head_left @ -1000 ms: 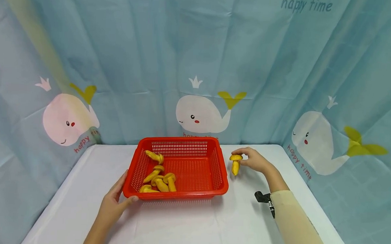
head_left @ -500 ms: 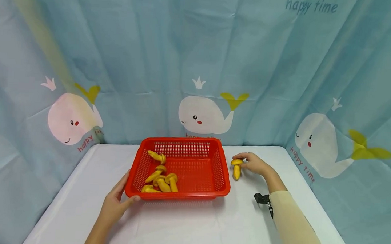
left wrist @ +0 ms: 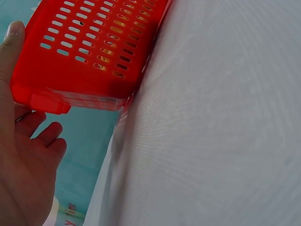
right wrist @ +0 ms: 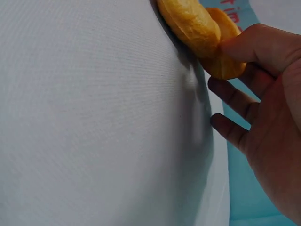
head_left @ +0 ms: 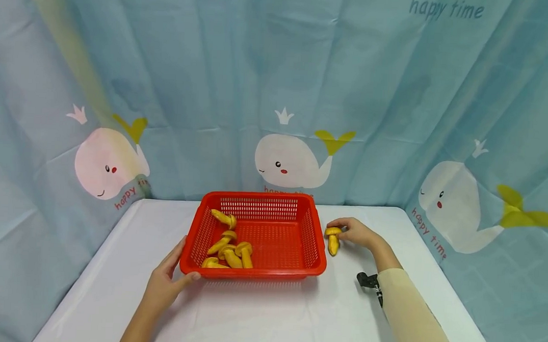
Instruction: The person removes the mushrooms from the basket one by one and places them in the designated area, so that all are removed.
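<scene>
A red plastic basket (head_left: 308, 270) with slotted walls sits on the white-covered table. Inside it, along the left side, lie several yellow mushrooms (head_left: 232, 258). My left hand (head_left: 162, 283) holds the basket's near left corner, thumb at the rim and fingers along the left side; the left wrist view has some fingertips curled below the rim (left wrist: 49, 106). To the right of the basket, my right hand (head_left: 357, 233) pinches another yellow mushroom (head_left: 333, 244) by its cap. Its stem points toward me, low over the cloth. The right wrist view shows the thumb on this mushroom (right wrist: 190, 26).
A pale blue curtain (head_left: 201, 157) printed with whales surrounds the table on the back and sides. White cloth (head_left: 258, 318) covers the tabletop in front of the basket. A black device (head_left: 366, 280) sits at the right wrist, beside the cream sleeve (head_left: 410, 309).
The right hand has lowered the mushroom a little and brought it slightly nearer to me. The left hand keeps its place on the basket. The whole head view has shifted slightly.
</scene>
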The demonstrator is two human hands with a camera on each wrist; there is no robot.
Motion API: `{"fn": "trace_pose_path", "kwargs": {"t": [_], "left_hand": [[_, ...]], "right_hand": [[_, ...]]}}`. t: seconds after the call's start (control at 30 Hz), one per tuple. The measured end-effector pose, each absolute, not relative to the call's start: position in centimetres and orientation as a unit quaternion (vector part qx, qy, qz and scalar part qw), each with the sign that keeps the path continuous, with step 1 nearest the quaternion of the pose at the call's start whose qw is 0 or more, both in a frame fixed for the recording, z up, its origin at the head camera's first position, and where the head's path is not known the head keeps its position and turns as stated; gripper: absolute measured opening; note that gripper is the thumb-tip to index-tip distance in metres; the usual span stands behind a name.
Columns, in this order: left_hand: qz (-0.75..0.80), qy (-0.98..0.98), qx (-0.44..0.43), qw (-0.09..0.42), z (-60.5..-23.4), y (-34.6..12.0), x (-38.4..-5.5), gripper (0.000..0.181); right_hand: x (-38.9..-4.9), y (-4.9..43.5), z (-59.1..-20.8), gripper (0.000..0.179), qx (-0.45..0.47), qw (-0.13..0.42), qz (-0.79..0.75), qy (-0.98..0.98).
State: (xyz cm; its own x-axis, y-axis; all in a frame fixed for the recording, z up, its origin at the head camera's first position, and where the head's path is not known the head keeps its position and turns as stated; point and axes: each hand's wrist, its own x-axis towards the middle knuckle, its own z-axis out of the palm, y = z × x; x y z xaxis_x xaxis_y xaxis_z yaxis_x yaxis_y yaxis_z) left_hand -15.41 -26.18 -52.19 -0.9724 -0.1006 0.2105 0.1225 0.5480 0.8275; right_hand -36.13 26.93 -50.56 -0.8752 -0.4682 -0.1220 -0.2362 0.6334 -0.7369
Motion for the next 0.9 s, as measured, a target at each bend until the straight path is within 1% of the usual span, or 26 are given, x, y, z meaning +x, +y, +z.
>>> {"fn": "trace_pose_path", "kwargs": {"t": [0.17, 0.5, 0.8, 0.9], "left_hand": [[-0.482, -0.866, -0.020, 0.130, -52.1, -26.3, -15.5, 0.093], [-0.477, -0.869, -0.016, 0.130, -52.2, -26.5, -15.6, 0.093], [-0.480, -0.868, -0.018, 0.126, -52.2, -26.4, -15.3, 0.093], [-0.476, -0.871, -0.013, 0.124, -52.1, -26.3, -15.4, 0.093]], "right_hand": [[-36.3, 26.9, -50.6, 0.041, -0.196, 0.151, -0.389, 0.888], [-36.1, 26.9, -50.5, 0.045, -0.203, 0.154, -0.384, 0.888], [-35.1, 26.8, -48.8, 0.045, -0.203, 0.099, -0.374, 0.899], [-34.6, 26.6, -47.9, 0.045, -0.205, 0.070, -0.373, 0.902]]}}
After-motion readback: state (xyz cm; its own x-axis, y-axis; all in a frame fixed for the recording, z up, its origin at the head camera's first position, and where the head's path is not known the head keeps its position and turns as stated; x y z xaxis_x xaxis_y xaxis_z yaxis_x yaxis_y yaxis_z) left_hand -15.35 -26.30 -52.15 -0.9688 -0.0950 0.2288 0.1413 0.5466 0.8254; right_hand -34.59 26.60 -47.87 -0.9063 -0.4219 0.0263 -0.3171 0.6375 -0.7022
